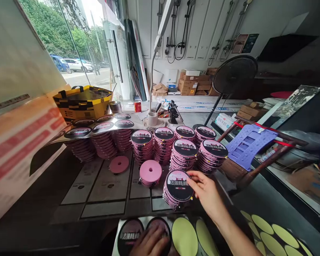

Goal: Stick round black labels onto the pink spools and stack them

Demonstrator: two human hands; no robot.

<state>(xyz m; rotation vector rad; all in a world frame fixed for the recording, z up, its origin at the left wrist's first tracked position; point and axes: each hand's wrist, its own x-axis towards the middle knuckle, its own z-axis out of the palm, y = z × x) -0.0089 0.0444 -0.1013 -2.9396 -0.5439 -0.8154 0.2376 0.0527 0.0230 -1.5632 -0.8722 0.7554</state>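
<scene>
My right hand rests its fingertips on the black round label atop a near stack of pink discs; the fingers are spread along its right rim, gripping nothing I can make out. At the bottom edge, my left hand lies flat on a sticker sheet, over black round stickers; yellow-green ovals show where stickers are gone. Behind stand several labelled pink disc stacks. A short unlabelled pink stack and a single pink disc lie further left.
A long sheet of black round stickers drapes over more stacks at the left. Behind it sit a yellow bag, a desk lamp base and a red can. A wooden chair with a purple plastic piece and a fan stand right.
</scene>
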